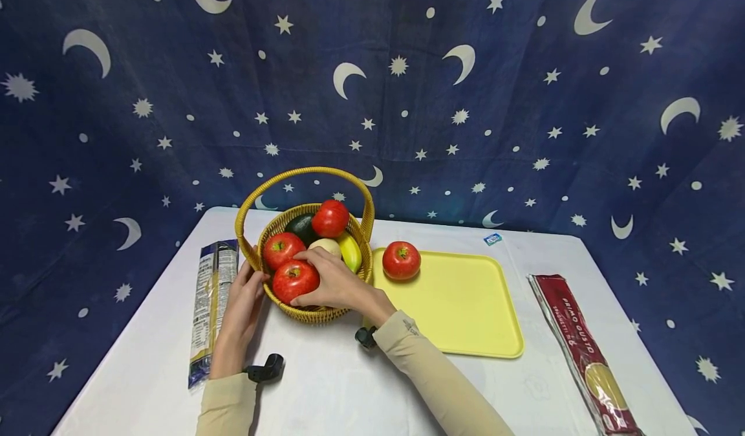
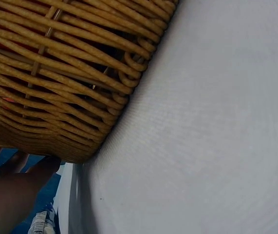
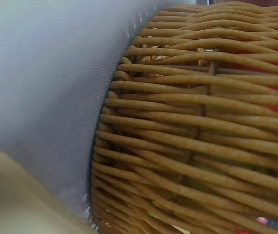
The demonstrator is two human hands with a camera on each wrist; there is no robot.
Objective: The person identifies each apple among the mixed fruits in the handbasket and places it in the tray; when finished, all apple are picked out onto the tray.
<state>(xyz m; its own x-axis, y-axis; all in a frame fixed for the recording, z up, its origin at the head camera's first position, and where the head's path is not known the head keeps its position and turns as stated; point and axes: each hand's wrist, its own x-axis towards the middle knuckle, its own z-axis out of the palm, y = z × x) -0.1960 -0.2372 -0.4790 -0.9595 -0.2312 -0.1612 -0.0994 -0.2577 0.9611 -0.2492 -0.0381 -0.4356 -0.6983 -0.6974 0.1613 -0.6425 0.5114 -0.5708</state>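
A woven wicker basket (image 1: 314, 316) with a tall arched handle stands at the table's left. My left hand (image 1: 241, 306) holds its left side near the handle's base, and in the left wrist view those fingers (image 2: 44, 170) lie against the wicker wall. Inside the basket's front, my right hand (image 1: 337, 284) grips a red apple (image 1: 295, 282), thumb and fingers spread around it. Behind that lie another red apple (image 1: 282, 250), a dark green avocado-like item (image 1: 302, 229), a red round fruit (image 1: 330, 218), a yellow banana (image 1: 350, 251) and a pale round item (image 1: 326, 248), partly covered.
Right of the basket is a yellow tray (image 1: 465, 300) with a red apple (image 1: 401, 260) at its back left corner. A long clear-and-blue packet (image 1: 212, 306) lies left, a red pasta packet (image 1: 584, 352) far right. A small blue-green packet (image 1: 492, 239) lies behind the tray.
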